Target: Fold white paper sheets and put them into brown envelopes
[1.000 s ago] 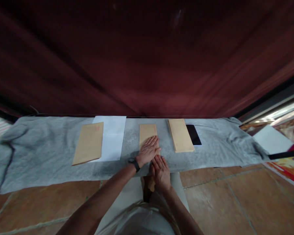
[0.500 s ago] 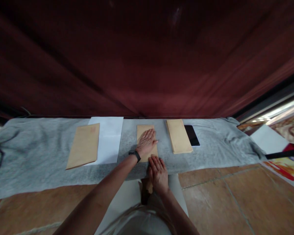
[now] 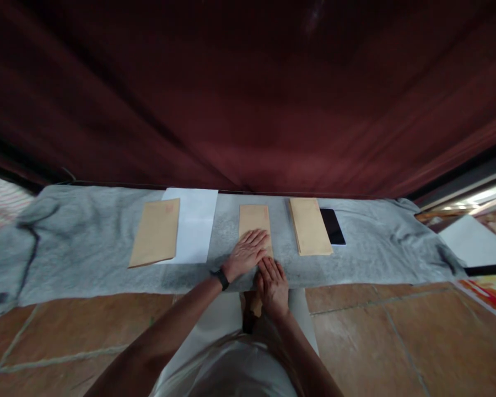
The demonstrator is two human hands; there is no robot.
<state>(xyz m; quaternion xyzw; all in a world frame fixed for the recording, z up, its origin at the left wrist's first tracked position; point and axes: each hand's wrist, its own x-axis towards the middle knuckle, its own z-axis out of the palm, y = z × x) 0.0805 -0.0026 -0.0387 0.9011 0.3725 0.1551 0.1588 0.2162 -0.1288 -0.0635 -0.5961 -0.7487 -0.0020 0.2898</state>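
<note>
A brown envelope lies upright in the middle of a grey cloth. My left hand, with a dark band at the wrist, lies flat on the envelope's near end, fingers stretched out. Just nearer to me my right hand rests palm down at the cloth's front edge, fingers together and extended, its fingertips touching the envelope's near edge. Neither hand holds anything.
To the left a second brown envelope overlaps a white sheet. On the right sits a stack of brown envelopes beside a dark phone. A dark red curtain hangs behind. Terracotta floor tiles lie in front.
My left hand slid forward up the envelope, then back to its near end. My right hand stayed at the cloth's front edge. The view shifted slightly.
</note>
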